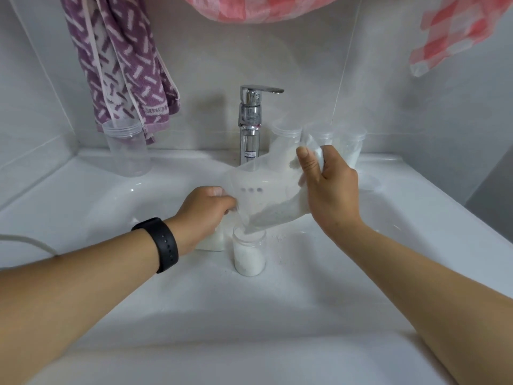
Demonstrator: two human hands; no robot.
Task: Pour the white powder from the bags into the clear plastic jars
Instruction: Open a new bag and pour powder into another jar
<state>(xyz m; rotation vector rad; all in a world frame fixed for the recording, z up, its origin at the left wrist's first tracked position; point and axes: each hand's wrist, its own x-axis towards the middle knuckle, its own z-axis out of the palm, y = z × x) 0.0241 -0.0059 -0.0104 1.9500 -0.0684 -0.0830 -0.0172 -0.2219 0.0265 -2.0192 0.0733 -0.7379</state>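
Observation:
A clear plastic bag [266,195] of white powder hangs tilted over the white sink [305,301]. My right hand [327,190] grips its raised upper end. My left hand [205,212] pinches its lower left edge. The bag's low corner points into a small clear jar [249,255] that stands in the basin and is largely full of white powder. Behind my left hand a second white object [212,243], maybe another jar or bag of powder, is partly hidden.
A chrome tap [249,126] stands at the back centre. An empty clear jar [128,147] sits at the back left under a purple towel [122,62]. Several clear jars [347,145], one with powder, stand at the back right. Pink checked cloths [455,31] hang overhead.

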